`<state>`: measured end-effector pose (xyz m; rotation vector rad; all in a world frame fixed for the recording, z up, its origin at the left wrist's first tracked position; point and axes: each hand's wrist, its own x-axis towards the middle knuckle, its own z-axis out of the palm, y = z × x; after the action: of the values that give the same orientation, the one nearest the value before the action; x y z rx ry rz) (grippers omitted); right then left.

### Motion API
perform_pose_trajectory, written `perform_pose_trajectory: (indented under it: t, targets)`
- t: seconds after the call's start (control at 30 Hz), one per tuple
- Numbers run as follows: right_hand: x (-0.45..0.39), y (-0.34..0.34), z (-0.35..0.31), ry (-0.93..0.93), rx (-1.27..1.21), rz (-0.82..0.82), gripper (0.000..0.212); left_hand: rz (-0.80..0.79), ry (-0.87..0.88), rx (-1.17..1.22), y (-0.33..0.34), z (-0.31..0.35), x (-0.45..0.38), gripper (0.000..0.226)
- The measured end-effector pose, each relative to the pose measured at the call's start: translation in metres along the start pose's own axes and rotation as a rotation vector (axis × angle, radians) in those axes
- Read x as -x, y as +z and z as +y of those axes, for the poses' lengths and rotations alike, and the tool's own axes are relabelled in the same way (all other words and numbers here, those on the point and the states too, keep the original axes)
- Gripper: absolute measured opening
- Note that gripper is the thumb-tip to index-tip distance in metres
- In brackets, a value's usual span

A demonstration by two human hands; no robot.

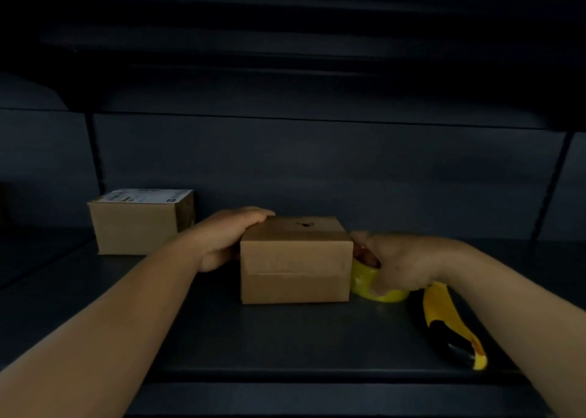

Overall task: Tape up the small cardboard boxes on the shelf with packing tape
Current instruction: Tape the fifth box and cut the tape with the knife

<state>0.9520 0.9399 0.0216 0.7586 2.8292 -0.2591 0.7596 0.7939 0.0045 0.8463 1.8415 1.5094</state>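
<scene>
On a shelf (285, 332), a small cardboard box (296, 259) sits between a person's two hands. The left hand (228, 238) wraps its left side and far top corner; the right hand (402, 263), just right of the box, grips a roll of packing tape (364, 282) that rests on the shelf touching the box's right side. A utility knife (450, 322) lies on the shelf directly beneath and in front of that grip. A second box (139, 222) stands behind and left of the left hand, against the shelf's back wall (317, 163).
</scene>
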Motion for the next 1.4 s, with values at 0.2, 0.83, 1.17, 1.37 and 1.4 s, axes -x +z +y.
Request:
perform_pose_trajectory:
  t: [0.2, 0.83, 1.17, 1.37, 1.4]
  targets:
    - [0.000, -0.015, 0.015, 0.018, -0.264, 0.229, 0.090, 0.003, 0.023, -0.122, 0.001, 0.003, 0.001, 0.021]
    - [-0.011, -0.024, 0.025, -0.302, -0.451, 0.867, 0.065, 0.149, 0.547, -0.304, 0.080, 0.060, -0.010, 0.032]
    - [-0.016, -0.018, 0.025, -0.234, -0.273, 1.059, 0.063, 0.213, 0.523, -0.367, 0.102, 0.064, -0.010, 0.025]
    - [-0.019, -0.015, 0.030, -0.232, -0.252, 1.069, 0.062, 0.215, 0.516, -0.376, 0.112, 0.061, -0.014, 0.014]
    - [-0.019, -0.014, 0.030, -0.241, -0.242, 1.069, 0.062, 0.228, 0.535, -0.383, 0.113, 0.059, -0.016, 0.013]
